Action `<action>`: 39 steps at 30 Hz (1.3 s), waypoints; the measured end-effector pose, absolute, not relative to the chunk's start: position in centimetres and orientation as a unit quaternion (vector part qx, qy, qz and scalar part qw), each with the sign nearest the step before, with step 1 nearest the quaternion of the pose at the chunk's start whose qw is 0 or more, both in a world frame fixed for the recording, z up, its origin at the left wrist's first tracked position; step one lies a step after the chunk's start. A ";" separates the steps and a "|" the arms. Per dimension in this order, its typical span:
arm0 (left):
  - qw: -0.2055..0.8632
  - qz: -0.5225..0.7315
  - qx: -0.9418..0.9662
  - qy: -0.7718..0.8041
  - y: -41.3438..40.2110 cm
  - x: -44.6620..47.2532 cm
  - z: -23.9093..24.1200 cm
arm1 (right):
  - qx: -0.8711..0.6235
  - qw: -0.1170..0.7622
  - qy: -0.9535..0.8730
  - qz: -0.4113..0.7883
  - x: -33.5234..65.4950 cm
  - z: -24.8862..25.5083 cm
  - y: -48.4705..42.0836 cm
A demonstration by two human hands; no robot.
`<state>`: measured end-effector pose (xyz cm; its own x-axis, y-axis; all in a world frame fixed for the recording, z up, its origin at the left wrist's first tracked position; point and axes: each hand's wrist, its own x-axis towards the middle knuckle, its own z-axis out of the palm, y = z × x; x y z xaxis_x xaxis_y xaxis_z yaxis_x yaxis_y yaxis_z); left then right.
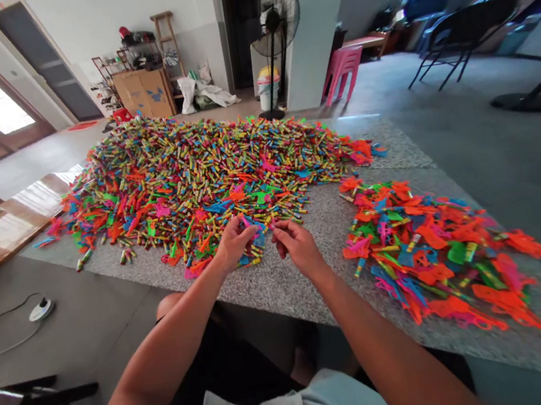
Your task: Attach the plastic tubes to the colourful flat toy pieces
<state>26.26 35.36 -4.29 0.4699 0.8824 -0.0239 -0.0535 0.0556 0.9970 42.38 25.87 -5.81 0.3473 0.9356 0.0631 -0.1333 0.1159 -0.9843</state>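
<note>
Speckled counter (307, 291) is bearing heaped tubes (204, 155) beyond the left fingers (249, 234), which are pinching a pink plastic piece (247, 221); right fingers (283, 232) are hovering nearby (whether grasping anything, I cannot tell).

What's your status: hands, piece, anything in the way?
Left hand pinching pink piece. Right hand close by, hold unclear. Big pile directly ahead, smaller pile off right. Nothing seen between the hands and the piece.
</note>
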 end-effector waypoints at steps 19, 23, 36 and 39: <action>0.642 0.340 0.586 0.359 34.7 26.0 -4.9 | -0.565 0.622 -0.438 0.320 42.3 -6.9 25.2; 0.644 0.337 0.585 0.360 34.7 25.9 -5.1 | -0.577 0.602 -0.458 0.307 42.4 -6.9 24.8; 0.659 0.332 0.534 0.414 32.2 27.8 -8.0 | -0.631 0.522 -0.497 0.287 43.3 -8.2 22.5; 0.660 0.323 0.529 0.425 31.6 28.6 -8.9 | -0.631 0.521 -0.488 0.304 44.0 -9.1 21.6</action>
<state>28.64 31.63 -8.88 0.4305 0.8758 -0.2182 0.0229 0.2311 0.9727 43.96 21.58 -9.07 0.3400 0.9322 0.1244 0.2995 0.0180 -0.9539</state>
